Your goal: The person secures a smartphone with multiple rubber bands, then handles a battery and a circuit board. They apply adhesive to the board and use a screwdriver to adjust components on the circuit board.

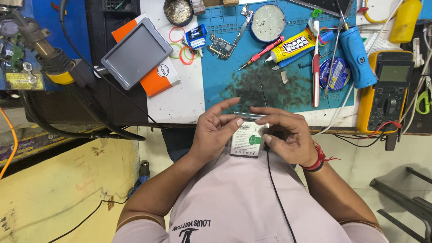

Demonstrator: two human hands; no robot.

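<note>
Both hands are up in front of the person's chest, just off the near edge of the bench, and they share one thing: a flat white battery pack (246,139) with a green patch on its label, sealed in clear plastic. The left hand (215,130) cups its left side with the thumb lying across the top edge; the right hand (288,137) pinches the top right corner between thumb and fingertip, the other fingers curled loosely behind. Neither hand is wide open, both are closed lightly on the pack. One red thread band (317,158) circles the right wrist. On the blue work mat (225,85) beyond I count one red-handled screwdriver (262,52), one yellow glue tube (292,46), one bare circuit board (220,46), one blue cylindrical tool (357,56) and one round tin lid (268,22). Left of the mat lie four rubber bands (182,47), red and green, beside one grey tablet-like screen (137,53) resting on an orange and white box (159,76). One yellow multimeter (386,92) sits at the far right.
</note>
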